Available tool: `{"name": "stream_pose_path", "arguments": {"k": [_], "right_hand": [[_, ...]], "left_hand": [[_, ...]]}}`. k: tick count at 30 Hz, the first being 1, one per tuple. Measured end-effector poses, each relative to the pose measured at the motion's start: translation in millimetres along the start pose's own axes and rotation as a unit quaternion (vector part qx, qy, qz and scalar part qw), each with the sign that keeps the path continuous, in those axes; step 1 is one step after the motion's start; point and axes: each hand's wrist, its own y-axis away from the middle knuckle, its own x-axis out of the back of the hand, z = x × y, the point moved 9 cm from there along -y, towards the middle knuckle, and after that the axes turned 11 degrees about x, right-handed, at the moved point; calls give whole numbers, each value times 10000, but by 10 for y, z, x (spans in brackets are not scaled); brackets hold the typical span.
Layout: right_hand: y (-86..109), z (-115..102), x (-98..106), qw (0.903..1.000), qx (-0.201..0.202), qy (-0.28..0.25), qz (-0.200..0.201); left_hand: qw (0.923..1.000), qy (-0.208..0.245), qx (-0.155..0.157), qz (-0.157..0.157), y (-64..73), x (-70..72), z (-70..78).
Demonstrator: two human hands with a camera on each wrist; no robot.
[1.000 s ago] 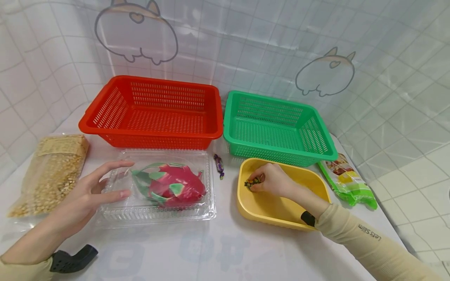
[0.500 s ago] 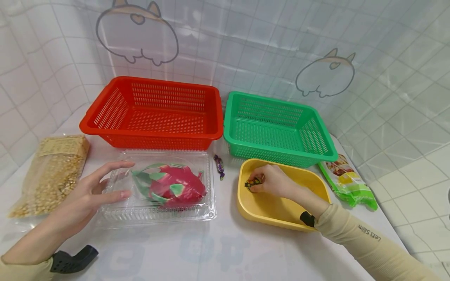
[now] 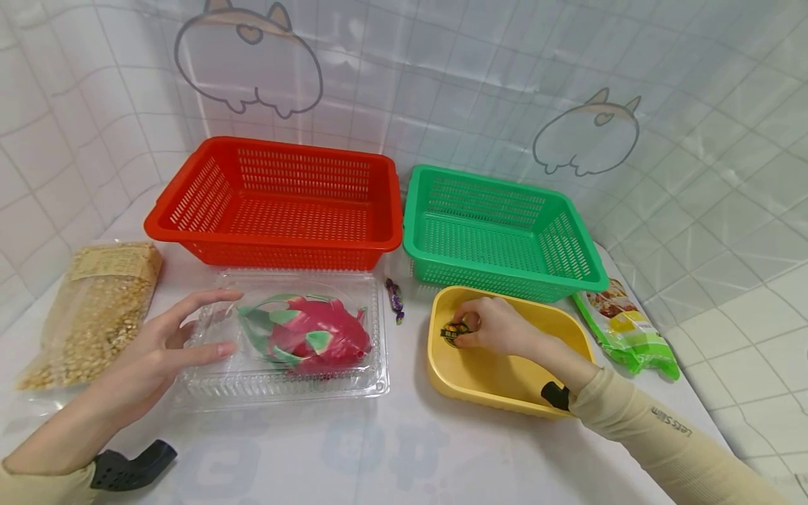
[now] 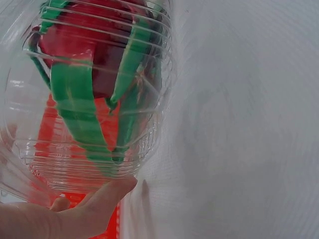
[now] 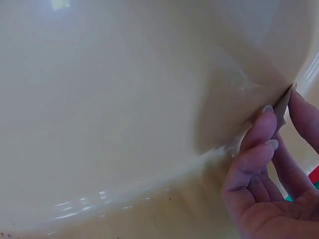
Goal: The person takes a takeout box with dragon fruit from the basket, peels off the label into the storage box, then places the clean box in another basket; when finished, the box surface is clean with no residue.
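Note:
My right hand (image 3: 495, 330) reaches into the yellow basin (image 3: 499, 379). Its fingertips pinch a small dark printed piece (image 3: 451, 333) with yellow and green marks, near the basin's left wall. In the right wrist view only a thin, pointed brownish edge (image 5: 282, 107) of that piece shows between thumb and fingers. My left hand (image 3: 167, 344) lies at the left end of a clear plastic box (image 3: 208, 382), thumb and fingers spread around that end. Inside the box is a pink dragon fruit (image 3: 322, 333) with green scales. In the left wrist view, a fingertip (image 4: 127, 185) touches the ribbed box end.
A red basket (image 3: 278, 245) and a green basket (image 3: 499, 270) stand side by side behind. A purple wrapped candy (image 3: 395, 300) lies between box and basin. At the left is a bag of yellow kernels (image 3: 95, 322); at the right, a green printed bag (image 3: 625, 326).
The left hand keeps its place at the box. The right hand stays in the basin with the small printed piece; its fingers shift slightly and a gap shows between thumb and forefinger.

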Motion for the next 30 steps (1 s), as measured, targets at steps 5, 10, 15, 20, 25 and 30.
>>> {"name": "stream_pose_path", "arguments": {"k": [5, 10, 15, 20, 25, 30], "right_hand": [[17, 35, -2, 10000, -40, -74, -25], [28, 53, 1, 9999, -25, -111, -8], [40, 88, -6, 9997, -58, -231, -29], [53, 118, -7, 9994, -78, -350, -29], [62, 140, -14, 9988, -157, -464, -78], [57, 161, -31, 9982, -167, -559, -103]], "left_hand": [[10000, -18, 16, 21, 5, 6, -3], [10000, 2, 37, 6, 11, 2, 2], [9999, -100, 70, 69, 17, -2, 1], [9998, -130, 81, 94, 19, -6, 1], [9998, -127, 78, 102, 23, -6, 2], [9998, -153, 59, 100, 24, -7, 13]]}}
